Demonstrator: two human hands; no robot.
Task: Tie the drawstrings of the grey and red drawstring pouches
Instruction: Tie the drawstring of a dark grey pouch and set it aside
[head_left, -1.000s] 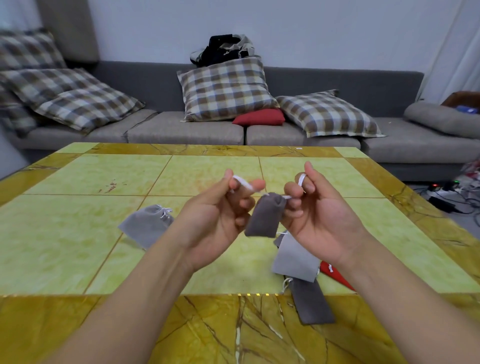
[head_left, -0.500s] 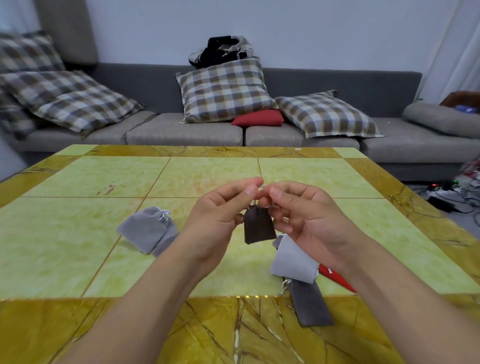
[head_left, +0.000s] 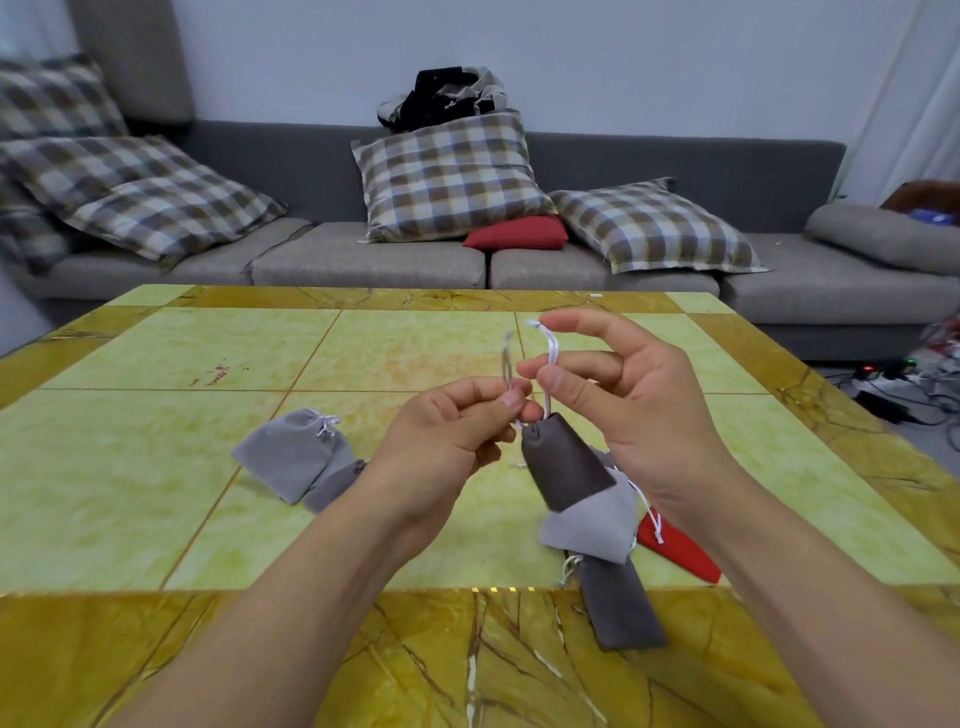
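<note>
Soft, even indoor light fills the room with faint shadows, a mild sheen sits on the bench (head_left: 156, 467), the drawstring (head_left: 506, 364) is motion-blurred, and wide-angle bending curves the sofa (head_left: 727, 171) toward the edges.

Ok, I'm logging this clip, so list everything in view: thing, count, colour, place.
held pouch: 1, dark grey, hanging between the hands by its white drawstrings
left pouches: 2, light grey over darker grey, on table left of the hands
right pouches: 2 grey, light over dark, under the held pouch
red pouch: 1, red, table, beside right wrist
table: 1, green and yellow tiles
sofa: 1, grey, behind table
plaid cushions: several, on sofa
red cushion: 1, on sofa
left hand: pinches one drawstring
right hand: pinches the other drawstring
</note>
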